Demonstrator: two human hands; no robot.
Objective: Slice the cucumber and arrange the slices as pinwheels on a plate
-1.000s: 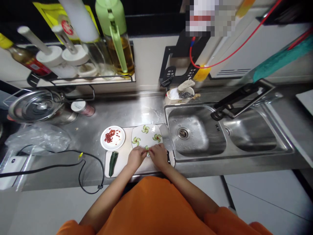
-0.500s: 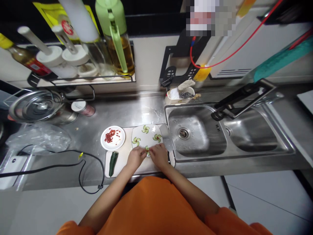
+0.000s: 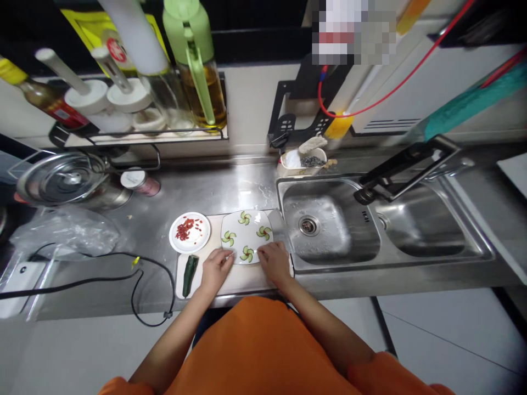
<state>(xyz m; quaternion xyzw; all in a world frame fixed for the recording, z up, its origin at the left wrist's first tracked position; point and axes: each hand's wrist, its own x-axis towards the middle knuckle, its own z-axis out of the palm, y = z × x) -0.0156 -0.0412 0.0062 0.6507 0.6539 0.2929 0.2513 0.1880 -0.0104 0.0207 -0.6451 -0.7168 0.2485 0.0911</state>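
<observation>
A white square plate (image 3: 255,219) lies on a pale cutting board (image 3: 242,280). Green pinwheel-shaped slices with small red centres are spaced around it, the nearest pinwheel (image 3: 246,253) between my hands. At the plate's lower left edge, my left hand (image 3: 216,269) has its fingers curled together. My right hand (image 3: 275,263) pinches at the lower right edge; whether either holds anything is too small to tell. Beside the plate on the right lies a knife with a broad grey blade (image 3: 281,222), partly behind my right hand. A dark green cucumber piece (image 3: 190,276) rests on the board's left.
A round white plate (image 3: 174,245) with small red pieces overlaps the board's back left corner. The double sink (image 3: 333,225) and black faucet (image 3: 395,170) are on the right. A black cable (image 3: 102,253), plastic bag (image 3: 69,233) and lidded pot (image 3: 69,178) occupy the left.
My hands have drawn apart from the nearest pinwheel, left hand leftward and right hand slightly rightward. That pinwheel, half covered before, now shows whole. The view has shifted slightly.
</observation>
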